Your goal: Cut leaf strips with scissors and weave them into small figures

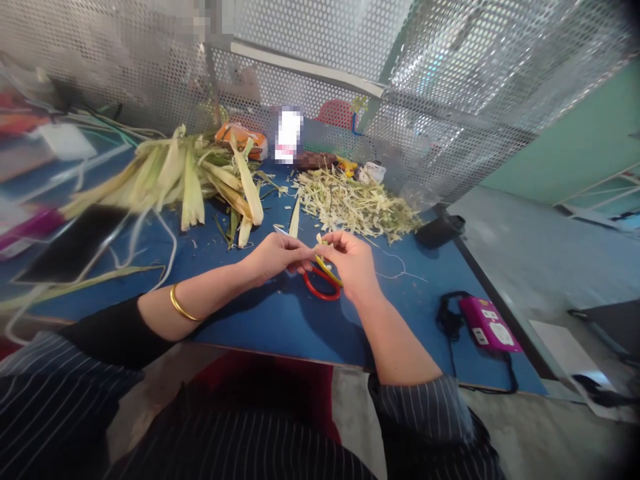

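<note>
My left hand (277, 257) and my right hand (353, 260) meet over the blue table (280, 320), both pinched on a thin yellow-green leaf strip (327, 267) between them. Red-handled scissors (320, 285) lie on the table just under my right hand. A pale leaf strip (294, 220) lies just beyond my fingers. I wear a gold bangle (181, 307) on the left wrist.
A pile of long pale-green leaves (190, 177) lies at the back left, and a heap of shredded leaf scraps (355, 203) at the back right. A black phone (75, 243) lies left, a pink device (489, 323) with cable right, a perforated metal screen (350, 80) behind.
</note>
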`<state>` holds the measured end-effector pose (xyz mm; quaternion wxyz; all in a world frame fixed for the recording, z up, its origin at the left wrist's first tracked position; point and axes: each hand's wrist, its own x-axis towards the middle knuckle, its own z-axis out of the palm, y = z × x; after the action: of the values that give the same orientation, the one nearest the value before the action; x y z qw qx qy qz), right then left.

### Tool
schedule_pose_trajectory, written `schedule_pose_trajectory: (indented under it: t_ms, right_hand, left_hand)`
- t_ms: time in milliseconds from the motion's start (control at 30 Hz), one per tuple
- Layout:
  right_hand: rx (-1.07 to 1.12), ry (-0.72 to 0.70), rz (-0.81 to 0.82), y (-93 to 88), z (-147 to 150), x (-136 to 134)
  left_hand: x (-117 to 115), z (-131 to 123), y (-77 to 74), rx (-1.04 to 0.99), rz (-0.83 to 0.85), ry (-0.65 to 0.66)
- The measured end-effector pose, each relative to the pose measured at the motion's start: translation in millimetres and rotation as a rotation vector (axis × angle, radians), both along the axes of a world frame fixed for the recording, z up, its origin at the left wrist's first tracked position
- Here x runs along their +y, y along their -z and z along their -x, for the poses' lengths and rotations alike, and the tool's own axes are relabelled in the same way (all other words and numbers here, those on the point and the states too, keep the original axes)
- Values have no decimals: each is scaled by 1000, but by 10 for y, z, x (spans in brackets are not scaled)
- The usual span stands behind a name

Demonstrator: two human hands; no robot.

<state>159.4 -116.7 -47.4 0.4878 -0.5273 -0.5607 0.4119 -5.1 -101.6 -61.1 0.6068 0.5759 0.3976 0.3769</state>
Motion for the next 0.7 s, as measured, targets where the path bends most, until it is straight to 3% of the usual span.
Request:
schedule_pose_trajectory:
  t_ms: [233, 433, 567, 700]
  right_hand:
    - [93, 91, -45, 40, 42, 27]
    - [-17, 27, -27, 9, 28, 13]
    - [47, -37, 38, 20, 13, 36]
    - [285, -114, 118, 33, 4, 56]
  left_hand:
    - [-37, -46, 41, 19, -113, -37]
    - [4, -3, 54, 133, -259, -95]
    - [-25, -7, -1, 102, -210, -64]
    - [-59, -27, -45, -21, -108, -73]
